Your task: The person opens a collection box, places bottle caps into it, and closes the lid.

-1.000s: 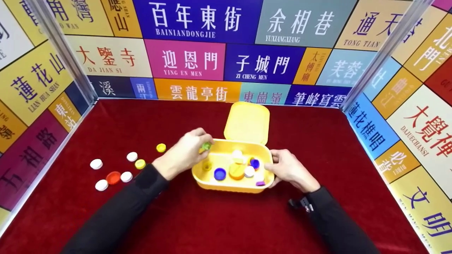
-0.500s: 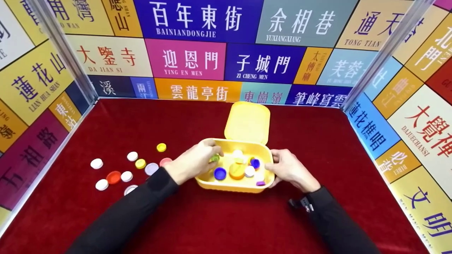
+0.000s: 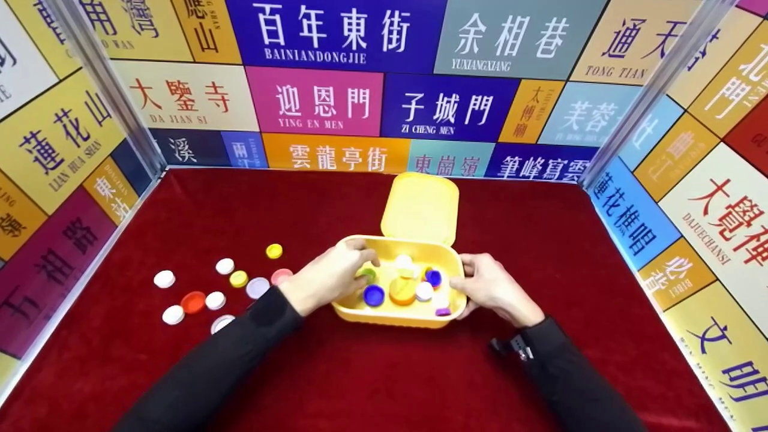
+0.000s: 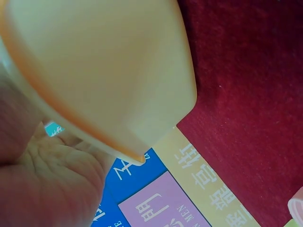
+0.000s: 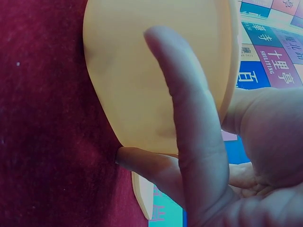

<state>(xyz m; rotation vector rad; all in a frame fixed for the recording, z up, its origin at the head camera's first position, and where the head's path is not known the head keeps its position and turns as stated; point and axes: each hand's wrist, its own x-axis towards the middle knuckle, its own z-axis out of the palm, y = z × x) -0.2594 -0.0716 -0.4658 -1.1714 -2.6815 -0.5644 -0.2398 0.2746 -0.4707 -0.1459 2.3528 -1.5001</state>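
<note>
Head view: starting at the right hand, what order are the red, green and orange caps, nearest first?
1. Orange cap, near the box's middle.
2. Green cap, in the box's left side.
3. Red cap, outside, left on the cloth.

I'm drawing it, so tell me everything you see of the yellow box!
The yellow box looks plastic, with rounded corners and an open top. It sits upright on red cloth, a yellow lid behind it. Colourful caps lie inside. The right hand grips its right end; the left hand is over its left.
</note>
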